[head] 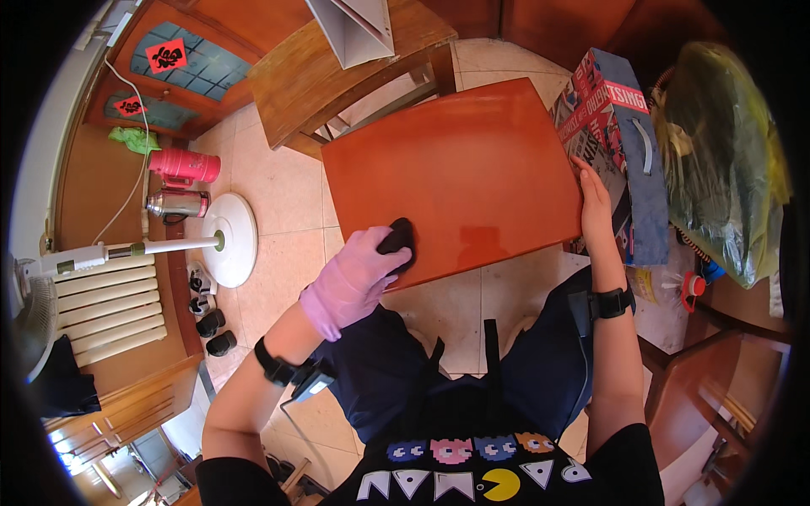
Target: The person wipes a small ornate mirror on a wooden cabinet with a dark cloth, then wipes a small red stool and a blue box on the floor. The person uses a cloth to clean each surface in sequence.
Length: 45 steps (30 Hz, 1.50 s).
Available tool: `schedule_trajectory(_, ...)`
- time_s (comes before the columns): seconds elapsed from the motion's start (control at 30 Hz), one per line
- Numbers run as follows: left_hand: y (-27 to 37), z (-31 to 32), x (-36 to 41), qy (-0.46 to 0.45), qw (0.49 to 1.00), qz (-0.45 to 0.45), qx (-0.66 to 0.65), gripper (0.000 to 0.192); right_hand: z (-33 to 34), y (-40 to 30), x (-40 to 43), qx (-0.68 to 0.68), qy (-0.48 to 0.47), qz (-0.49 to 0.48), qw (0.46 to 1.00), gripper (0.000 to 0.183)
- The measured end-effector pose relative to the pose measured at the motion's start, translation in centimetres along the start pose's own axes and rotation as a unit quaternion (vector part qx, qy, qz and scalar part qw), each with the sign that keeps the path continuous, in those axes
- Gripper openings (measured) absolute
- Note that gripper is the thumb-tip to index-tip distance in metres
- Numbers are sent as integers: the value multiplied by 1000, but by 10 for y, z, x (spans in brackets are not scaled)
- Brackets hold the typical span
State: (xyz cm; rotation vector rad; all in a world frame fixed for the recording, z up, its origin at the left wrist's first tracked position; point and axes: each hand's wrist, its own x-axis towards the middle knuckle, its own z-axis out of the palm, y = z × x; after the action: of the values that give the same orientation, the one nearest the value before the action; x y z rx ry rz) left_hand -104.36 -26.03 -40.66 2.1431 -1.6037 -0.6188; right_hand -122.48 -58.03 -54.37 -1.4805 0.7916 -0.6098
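Note:
My left hand point(357, 272), in a thin pink glove, grips a black pad point(399, 243), perhaps a sponge or brush. It presses this pad on the near left part of a glossy reddish-brown wooden tabletop point(449, 164). Bare, my right hand point(593, 193) lies along the right edge of the same top, its fingers pointing away from me and the palm against the side. Whether the fingers curl under the edge is hidden. The tabletop stands before my knees.
A wooden bench point(354, 76) bearing a white folder or stand point(357, 31) is beyond the tabletop. Close on the right are a printed carton point(645, 190) and a yellowish plastic bag point(721, 171). Thermos flasks point(190, 166), a white fan base point(237, 256) and shoes point(211, 324) stand left.

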Motion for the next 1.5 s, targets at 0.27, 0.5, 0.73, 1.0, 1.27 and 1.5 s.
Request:
schedule_trajectory(0.27, 22, 20, 54, -34, 991, 121, 38, 30, -11, -1, -2, -117, 6, -29, 993, 42)
schedule_trajectory(0.5, 12, -3, 23, -91, 988, 101, 75, 29, -3, 4, 0, -108, 20, -40, 993, 43)
schedule_trajectory(0.73, 24, 18, 71, -86, 983, 145, 67, 27, -4, -1, -1, -132, 48, -38, 989, 41)
schedule_trajectory(1.0, -26, 10, 14, -59, 987, 133, 68, 29, 1, -5, -6, -71, 54, -14, 996, 40)
schedule_trajectory(1.27, -10, -6, 201, 39, 988, 28, 150, 43, 1, -4, -4, -127, 71, -38, 989, 38)
schedule_trajectory(1.5, 56, 40, 125, -77, 945, 302, 98, 42, 0, 1, -5, -127, 81, -50, 987, 38)
